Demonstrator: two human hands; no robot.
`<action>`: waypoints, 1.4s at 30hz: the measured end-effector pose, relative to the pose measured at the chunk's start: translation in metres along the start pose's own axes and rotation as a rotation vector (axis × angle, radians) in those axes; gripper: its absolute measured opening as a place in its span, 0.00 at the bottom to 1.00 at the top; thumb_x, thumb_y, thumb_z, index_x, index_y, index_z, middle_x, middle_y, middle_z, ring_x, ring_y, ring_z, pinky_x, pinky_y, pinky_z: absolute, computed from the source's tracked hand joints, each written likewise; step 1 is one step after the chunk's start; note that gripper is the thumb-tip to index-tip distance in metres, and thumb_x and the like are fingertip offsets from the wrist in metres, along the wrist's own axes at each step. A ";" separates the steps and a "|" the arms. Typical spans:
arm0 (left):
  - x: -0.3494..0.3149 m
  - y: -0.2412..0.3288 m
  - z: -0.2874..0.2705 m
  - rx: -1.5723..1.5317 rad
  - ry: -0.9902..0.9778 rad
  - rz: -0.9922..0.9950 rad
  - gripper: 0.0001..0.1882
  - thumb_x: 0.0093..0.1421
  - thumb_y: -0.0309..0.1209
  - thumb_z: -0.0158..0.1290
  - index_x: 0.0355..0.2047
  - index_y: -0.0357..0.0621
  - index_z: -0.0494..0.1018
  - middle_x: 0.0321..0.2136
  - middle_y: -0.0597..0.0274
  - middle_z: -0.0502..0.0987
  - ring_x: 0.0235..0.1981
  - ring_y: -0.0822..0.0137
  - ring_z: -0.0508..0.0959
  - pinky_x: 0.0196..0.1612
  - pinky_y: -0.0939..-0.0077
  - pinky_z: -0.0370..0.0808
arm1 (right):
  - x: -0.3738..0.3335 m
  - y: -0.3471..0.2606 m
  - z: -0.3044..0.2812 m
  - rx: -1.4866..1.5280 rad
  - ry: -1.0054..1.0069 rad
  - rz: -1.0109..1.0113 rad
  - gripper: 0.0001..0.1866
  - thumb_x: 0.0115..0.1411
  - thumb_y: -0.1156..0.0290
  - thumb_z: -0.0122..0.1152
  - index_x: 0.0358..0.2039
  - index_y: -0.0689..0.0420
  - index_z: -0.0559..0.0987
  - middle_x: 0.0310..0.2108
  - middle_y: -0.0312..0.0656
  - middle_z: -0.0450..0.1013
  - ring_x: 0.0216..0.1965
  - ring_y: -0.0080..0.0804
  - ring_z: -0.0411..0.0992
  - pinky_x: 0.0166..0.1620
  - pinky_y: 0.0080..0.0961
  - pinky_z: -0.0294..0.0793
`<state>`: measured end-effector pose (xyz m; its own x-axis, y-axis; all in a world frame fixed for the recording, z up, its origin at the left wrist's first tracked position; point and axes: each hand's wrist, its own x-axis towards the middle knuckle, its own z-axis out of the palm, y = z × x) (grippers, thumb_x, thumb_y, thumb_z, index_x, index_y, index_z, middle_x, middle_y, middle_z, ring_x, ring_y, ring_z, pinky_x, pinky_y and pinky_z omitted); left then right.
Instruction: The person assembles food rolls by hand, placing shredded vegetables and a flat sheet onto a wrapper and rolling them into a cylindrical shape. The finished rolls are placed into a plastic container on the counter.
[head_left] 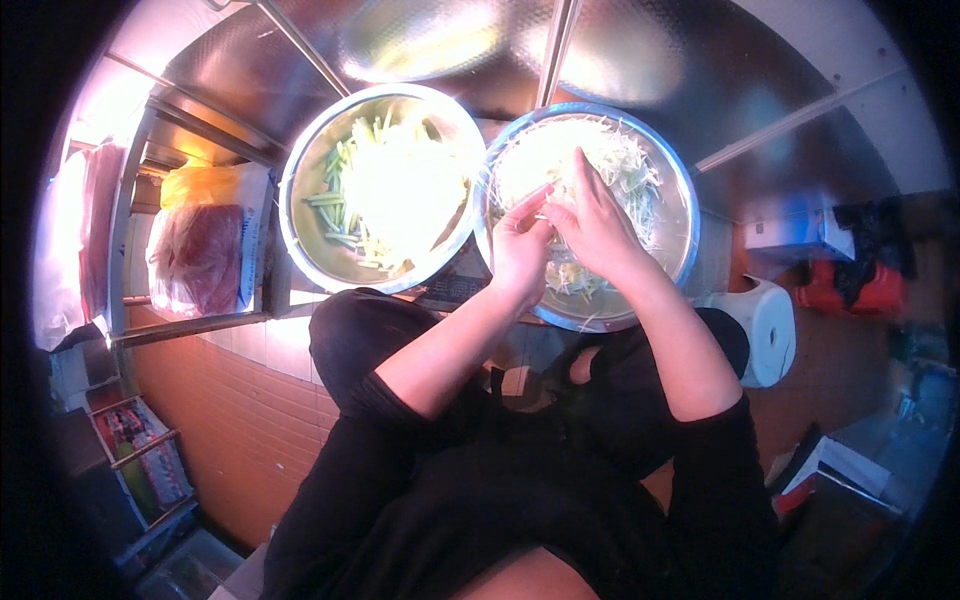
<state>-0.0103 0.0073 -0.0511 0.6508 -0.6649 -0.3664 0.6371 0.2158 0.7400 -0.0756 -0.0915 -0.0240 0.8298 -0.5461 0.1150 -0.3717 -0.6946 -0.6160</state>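
Observation:
My two hands are close together above a wide metal bowl [682, 225] on the right, which holds a heap of thin pale shreds that look like bean sprouts [625, 160]. The fingers of my left hand [522, 245] curl toward the thumb; what lies between them, if anything, is hidden by glare. My right hand [598, 225] has its fingers stretched out over the heap, with its thumb beside the left fingertips. To the left stands a second metal bowl [300, 245] with short green stalk pieces [342, 190]; strong light washes out its middle.
A metal-sheeted surface [690, 110] rises behind the bowls. A shelf at left carries a plastic-wrapped reddish bag [197, 250]. At right are a white stool [770, 325], a blue-and-white box [795, 235] and a red container [870, 290]. A crate [145, 455] sits at lower left.

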 end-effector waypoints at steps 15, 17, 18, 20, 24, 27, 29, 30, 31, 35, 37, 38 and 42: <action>0.001 0.024 0.000 -0.376 -0.065 -0.179 0.28 0.50 0.09 0.41 0.52 0.40 0.65 0.47 0.56 0.72 0.48 0.61 0.73 0.51 0.66 0.71 | 0.001 0.022 -0.034 0.888 0.589 0.015 0.26 0.69 0.55 0.37 0.57 0.62 0.67 0.59 0.49 0.63 0.62 0.39 0.59 0.64 0.35 0.54; -0.006 0.022 0.006 -0.382 -0.093 -0.212 0.29 0.52 0.10 0.41 0.55 0.41 0.64 0.52 0.54 0.70 0.53 0.60 0.71 0.56 0.65 0.69 | 0.001 0.016 -0.019 0.701 0.628 -0.077 0.25 0.70 0.56 0.35 0.55 0.63 0.68 0.57 0.49 0.64 0.60 0.38 0.60 0.64 0.35 0.53; -0.010 0.020 0.008 -0.384 -0.101 -0.227 0.29 0.53 0.10 0.41 0.56 0.41 0.64 0.54 0.53 0.69 0.55 0.59 0.70 0.58 0.65 0.68 | 0.002 0.011 -0.011 0.661 0.634 -0.110 0.24 0.70 0.57 0.35 0.55 0.63 0.68 0.57 0.48 0.64 0.60 0.37 0.61 0.64 0.34 0.53; -0.014 0.013 0.007 -0.370 -0.170 -0.177 0.28 0.54 0.11 0.42 0.57 0.41 0.63 0.54 0.53 0.70 0.55 0.60 0.71 0.59 0.65 0.67 | 0.007 0.006 -0.003 0.774 0.589 -0.104 0.22 0.70 0.59 0.38 0.54 0.63 0.69 0.56 0.47 0.65 0.59 0.35 0.61 0.63 0.32 0.54; -0.007 0.015 0.000 -0.387 -0.154 -0.172 0.27 0.55 0.12 0.43 0.57 0.41 0.63 0.53 0.53 0.71 0.53 0.60 0.73 0.56 0.65 0.70 | 0.015 0.015 -0.015 0.892 0.307 -0.028 0.20 0.70 0.60 0.43 0.52 0.63 0.72 0.53 0.45 0.69 0.57 0.31 0.63 0.61 0.29 0.57; -0.004 0.017 -0.001 -0.350 -0.148 -0.173 0.27 0.55 0.12 0.44 0.56 0.41 0.64 0.52 0.54 0.72 0.52 0.60 0.73 0.55 0.65 0.71 | 0.021 0.040 -0.029 0.905 0.074 0.185 0.19 0.69 0.61 0.47 0.49 0.63 0.76 0.48 0.41 0.74 0.50 0.26 0.69 0.56 0.24 0.65; -0.002 0.017 0.000 -0.319 -0.184 -0.154 0.27 0.54 0.12 0.44 0.56 0.42 0.65 0.50 0.54 0.72 0.50 0.60 0.74 0.53 0.65 0.72 | 0.020 0.052 -0.030 0.882 -0.058 0.208 0.15 0.66 0.66 0.54 0.45 0.62 0.79 0.45 0.40 0.76 0.44 0.24 0.72 0.49 0.21 0.71; -0.002 0.016 0.000 -0.296 -0.163 -0.150 0.27 0.54 0.12 0.44 0.55 0.42 0.65 0.49 0.55 0.73 0.49 0.61 0.74 0.51 0.66 0.73 | 0.019 0.047 -0.030 0.805 -0.041 0.190 0.13 0.64 0.67 0.56 0.45 0.61 0.79 0.43 0.40 0.76 0.42 0.25 0.73 0.47 0.21 0.72; -0.003 0.016 0.000 -0.273 -0.142 -0.144 0.27 0.54 0.12 0.44 0.55 0.42 0.65 0.48 0.56 0.73 0.48 0.61 0.75 0.50 0.67 0.73 | 0.017 0.042 -0.030 0.728 -0.026 0.171 0.12 0.62 0.69 0.58 0.44 0.60 0.80 0.42 0.40 0.77 0.40 0.26 0.74 0.45 0.21 0.73; -0.006 0.011 0.000 -0.240 -0.105 -0.079 0.26 0.54 0.13 0.45 0.53 0.43 0.67 0.44 0.58 0.75 0.43 0.64 0.76 0.46 0.71 0.74 | 0.011 0.006 -0.042 0.137 0.045 -0.046 0.11 0.57 0.73 0.62 0.41 0.57 0.82 0.34 0.42 0.77 0.35 0.32 0.76 0.40 0.25 0.74; -0.006 0.012 0.004 -0.176 -0.093 -0.103 0.25 0.54 0.13 0.46 0.52 0.43 0.68 0.43 0.58 0.75 0.43 0.64 0.77 0.45 0.71 0.75 | 0.010 0.005 -0.039 0.027 0.118 -0.177 0.11 0.56 0.75 0.61 0.40 0.57 0.81 0.33 0.44 0.76 0.36 0.37 0.76 0.40 0.28 0.74; -0.006 0.012 0.006 -0.146 -0.080 -0.112 0.24 0.54 0.13 0.46 0.52 0.43 0.68 0.43 0.59 0.76 0.42 0.64 0.77 0.45 0.71 0.75 | 0.010 0.005 -0.038 -0.021 0.152 -0.248 0.11 0.55 0.75 0.61 0.40 0.56 0.81 0.33 0.44 0.76 0.36 0.39 0.76 0.40 0.30 0.74; 0.006 -0.007 0.001 -0.183 -0.108 -0.062 0.26 0.54 0.12 0.45 0.53 0.41 0.70 0.44 0.58 0.77 0.42 0.66 0.77 0.45 0.72 0.75 | 0.017 0.005 -0.056 -0.023 0.230 -0.259 0.09 0.59 0.74 0.56 0.39 0.60 0.81 0.35 0.48 0.76 0.36 0.41 0.76 0.41 0.32 0.74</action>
<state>-0.0113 0.0013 -0.0581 0.5664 -0.7514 -0.3385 0.7454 0.2919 0.5994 -0.0864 -0.1302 0.0185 0.7834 -0.4397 0.4392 -0.1726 -0.8328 -0.5259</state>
